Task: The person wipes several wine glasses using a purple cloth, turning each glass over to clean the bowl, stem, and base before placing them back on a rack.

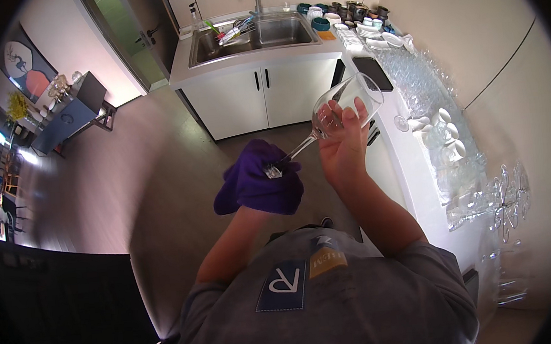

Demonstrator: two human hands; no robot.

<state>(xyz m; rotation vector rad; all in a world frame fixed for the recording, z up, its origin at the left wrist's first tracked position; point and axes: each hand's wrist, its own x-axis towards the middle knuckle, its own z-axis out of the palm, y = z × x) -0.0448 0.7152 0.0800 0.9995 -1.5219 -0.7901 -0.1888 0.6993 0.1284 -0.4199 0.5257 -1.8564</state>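
A clear stemmed wine glass [364,94] is held at a tilt in front of me, its bowl up and to the right. My right hand [345,127] cups the bowl, with the fingers seen through the glass. The foot end of the stem lies in a purple cloth [267,187]. Under that cloth is my left hand [258,213], almost wholly covered, gripping the foot through the fabric.
A counter [412,180] runs along my right side, crowded with clear glassware [404,79], white dishes [375,35] and cups. Ahead stands a double steel sink [284,31] with a faucet. A blue sideboard [67,115] is at the far left, and a dark surface [67,295] at the near left.
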